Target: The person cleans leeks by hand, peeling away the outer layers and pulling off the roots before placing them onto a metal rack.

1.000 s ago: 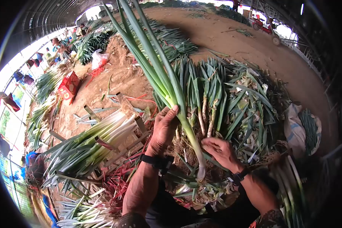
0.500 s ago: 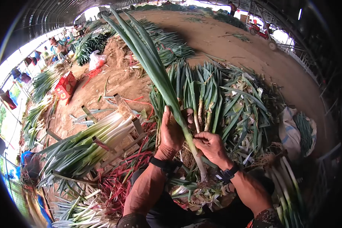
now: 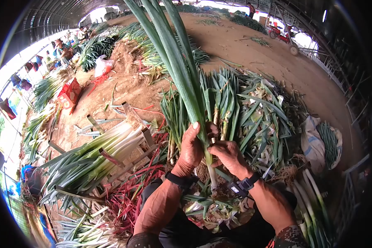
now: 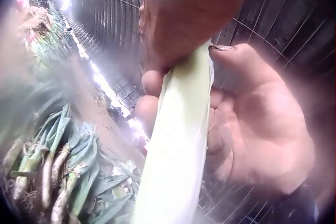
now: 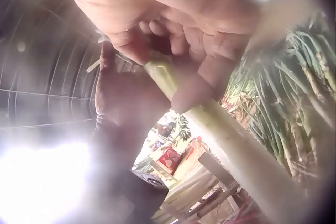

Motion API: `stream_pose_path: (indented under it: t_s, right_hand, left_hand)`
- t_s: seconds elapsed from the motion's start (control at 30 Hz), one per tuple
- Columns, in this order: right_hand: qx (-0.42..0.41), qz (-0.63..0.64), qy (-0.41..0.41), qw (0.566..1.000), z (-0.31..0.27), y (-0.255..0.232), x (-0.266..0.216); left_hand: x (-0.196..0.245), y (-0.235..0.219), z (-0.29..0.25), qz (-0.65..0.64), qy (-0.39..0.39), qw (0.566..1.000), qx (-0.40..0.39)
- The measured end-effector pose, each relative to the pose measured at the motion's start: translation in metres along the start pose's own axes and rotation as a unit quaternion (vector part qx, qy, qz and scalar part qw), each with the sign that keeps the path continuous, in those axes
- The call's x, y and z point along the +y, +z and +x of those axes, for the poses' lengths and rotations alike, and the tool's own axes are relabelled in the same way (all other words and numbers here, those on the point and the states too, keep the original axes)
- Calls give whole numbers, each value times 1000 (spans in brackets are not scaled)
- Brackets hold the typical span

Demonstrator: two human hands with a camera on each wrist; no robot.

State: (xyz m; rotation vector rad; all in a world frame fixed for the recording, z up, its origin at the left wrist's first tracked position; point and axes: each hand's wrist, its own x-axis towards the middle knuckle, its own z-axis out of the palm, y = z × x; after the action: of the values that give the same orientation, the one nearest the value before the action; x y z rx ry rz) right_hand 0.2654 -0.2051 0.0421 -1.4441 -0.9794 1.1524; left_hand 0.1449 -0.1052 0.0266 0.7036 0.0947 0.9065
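Note:
A long leek [image 3: 182,78] with broad green leaves and a pale stalk stands tilted before me, roots downward. My left hand [image 3: 191,146] grips it where the leaves meet the stalk, thumb lying along the front. Just below, my right hand [image 3: 230,156] pinches at the side of the stalk, fingers curled close to it. In the left wrist view the pale stalk [image 4: 178,129] runs down from the left hand. The right wrist view has the right thumb and fingers [image 5: 197,90] against the stalk; a small pale bit shows at the right fingertips from the head.
Unpeeled leeks [image 3: 223,99] stand bunched ahead, beside a heap of leaf scraps [image 3: 268,111]. On the left, cleaned leeks [image 3: 99,149] lie in a wooden rack [image 3: 146,138] near red ties [image 3: 130,206]. A white sack [image 3: 312,140] sits at right, a red bag [image 3: 70,93] at far left.
My right hand came in from the right to the stalk, then moved up it toward the left hand. The left hand shifted slightly right and down, and the leek turned more upright.

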Motion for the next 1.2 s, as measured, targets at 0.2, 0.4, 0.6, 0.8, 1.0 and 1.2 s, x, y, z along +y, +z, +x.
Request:
stream_pose_path:
  t_s: [0.2,0.4,0.6,0.8,1.0,1.2]
  right_hand:
    - [30,-54,-22,998,-5,10,-6]
    - [43,-89,-32,995,-9,12,-8]
    - [73,-82,-27,994,-9,11,4]
    - [56,41,-18,997,-18,-7,56]
    - [57,-125,-79,987,-8,17,5]
    - [36,-166,-64,983,4,26,8]
  left_hand:
    - [7,8,-5,-4,7,1000,8]
    - [6,9,-10,-13,18,999,46]
    - [1,1,-12,15,28,998,58]
    - [38,3,-11,-38,60,996,56]
    - [28,2,-8,-9,73,994,82]
    - [18,12,-16,66,86,986,125]
